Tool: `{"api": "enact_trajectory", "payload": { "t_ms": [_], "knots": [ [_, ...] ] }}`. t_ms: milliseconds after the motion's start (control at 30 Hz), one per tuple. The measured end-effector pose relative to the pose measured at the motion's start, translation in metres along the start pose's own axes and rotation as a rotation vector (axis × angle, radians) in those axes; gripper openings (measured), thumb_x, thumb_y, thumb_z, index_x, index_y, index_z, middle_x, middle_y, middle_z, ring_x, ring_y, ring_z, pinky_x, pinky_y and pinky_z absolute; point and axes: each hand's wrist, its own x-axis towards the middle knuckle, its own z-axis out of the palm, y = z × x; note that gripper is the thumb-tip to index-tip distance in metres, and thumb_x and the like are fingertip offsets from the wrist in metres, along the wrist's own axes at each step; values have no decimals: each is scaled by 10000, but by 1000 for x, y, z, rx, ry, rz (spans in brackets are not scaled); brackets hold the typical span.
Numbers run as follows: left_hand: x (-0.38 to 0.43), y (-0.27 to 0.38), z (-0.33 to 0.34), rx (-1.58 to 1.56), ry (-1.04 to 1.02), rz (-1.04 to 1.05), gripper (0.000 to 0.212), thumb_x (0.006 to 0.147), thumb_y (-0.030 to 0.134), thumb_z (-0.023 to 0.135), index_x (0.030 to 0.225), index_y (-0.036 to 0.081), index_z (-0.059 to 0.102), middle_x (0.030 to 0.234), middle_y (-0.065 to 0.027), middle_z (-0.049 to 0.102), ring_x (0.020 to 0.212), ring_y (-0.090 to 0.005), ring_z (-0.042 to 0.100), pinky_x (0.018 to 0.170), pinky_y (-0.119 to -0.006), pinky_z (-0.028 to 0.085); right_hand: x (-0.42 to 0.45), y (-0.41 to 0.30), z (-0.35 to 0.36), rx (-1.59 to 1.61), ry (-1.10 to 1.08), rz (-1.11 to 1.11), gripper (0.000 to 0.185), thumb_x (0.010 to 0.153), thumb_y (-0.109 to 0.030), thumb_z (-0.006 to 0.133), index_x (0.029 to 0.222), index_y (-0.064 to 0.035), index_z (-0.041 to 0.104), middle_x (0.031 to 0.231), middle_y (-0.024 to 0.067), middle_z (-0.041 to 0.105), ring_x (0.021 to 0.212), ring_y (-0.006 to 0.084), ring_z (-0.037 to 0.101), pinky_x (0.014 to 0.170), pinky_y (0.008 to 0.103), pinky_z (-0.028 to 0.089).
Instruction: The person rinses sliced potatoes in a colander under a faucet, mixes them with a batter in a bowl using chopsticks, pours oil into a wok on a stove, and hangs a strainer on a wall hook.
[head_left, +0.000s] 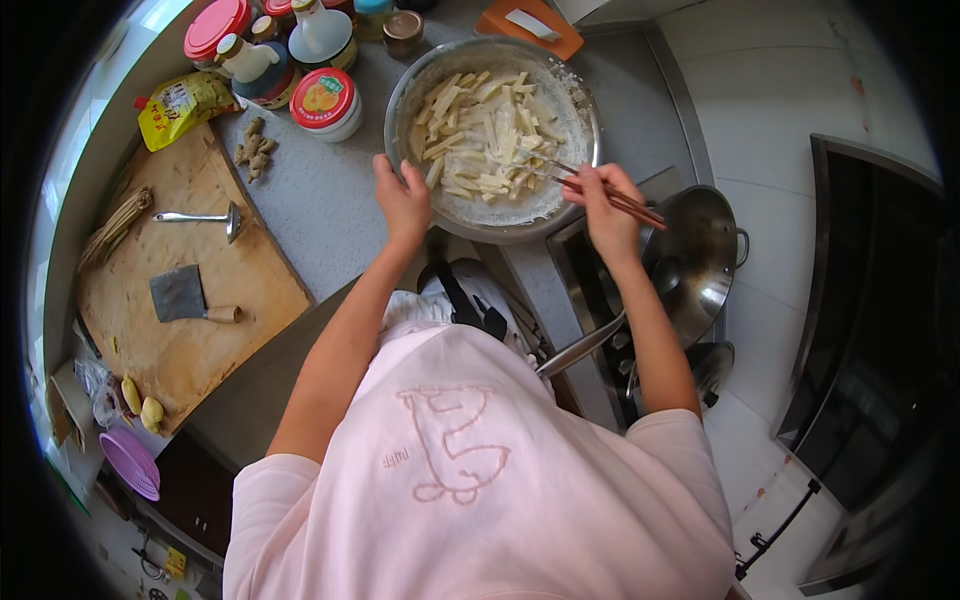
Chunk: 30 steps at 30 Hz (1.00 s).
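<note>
A wide steel mixing bowl (495, 231) stands on the grey counter, holding pale cut strips (491, 135), perhaps potato, coated in white flour or starch. My left hand (403, 199) grips the bowl's near left rim, thumb on the edge. In my right hand (609, 206) is a pair of reddish-brown chopsticks (634, 204), whose metal-coloured tips reach in among the strips at the bowl's right side. White powder clings to the bowl's inner wall.
A wok (697, 262) sits on the stove at right. Left lies a wooden board (247, 277) with a cleaver (178, 294), a ladle (196, 217) and a straw-like bundle (116, 225). Ginger (255, 150), a red-lidded jar (325, 101) and bottles stand near the bowl. An orange board (529, 26) lies behind it.
</note>
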Motion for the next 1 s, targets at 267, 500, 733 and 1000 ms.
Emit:
{"api": "enact_trajectory", "payload": {
  "t_ms": [267, 500, 733, 1000],
  "knots": [
    [8, 1, -8, 45, -138, 5, 135, 949, 103, 501, 965, 12, 403, 719, -154, 502, 615, -241, 480, 586, -379, 422, 71, 48, -40, -331, 132, -115, 217, 924, -180, 665, 831, 15, 641, 709, 48, 687, 687, 93, 666, 625, 229, 498],
    [13, -5, -11, 47, -162, 60, 146, 968, 129, 500, 967, 13, 411, 745, -165, 517, 657, -254, 494, 623, -387, 434, 122, 75, 39, 243, -114, 4, 210, 950, -184, 643, 908, 22, 643, 861, 93, 702, 756, 132, 687, 706, 223, 550],
    [11, -9, -9, -17, -115, 17, 173, 1023, 179, 455, 949, 26, 424, 718, -105, 485, 645, -188, 443, 607, -354, 416, 82, 39, 66, 134, -320, -12, 212, 954, -180, 638, 882, 20, 635, 851, 95, 706, 758, 117, 688, 707, 228, 549],
    [8, -3, -3, -83, -78, 21, 220, 1039, 216, 429, 923, 30, 421, 699, -81, 449, 641, -173, 416, 601, -344, 400, 1, 11, 97, -14, -257, -166, 143, 897, -135, 683, 854, -4, 648, 712, 84, 668, 626, 128, 642, 588, 255, 501]
  ]
}}
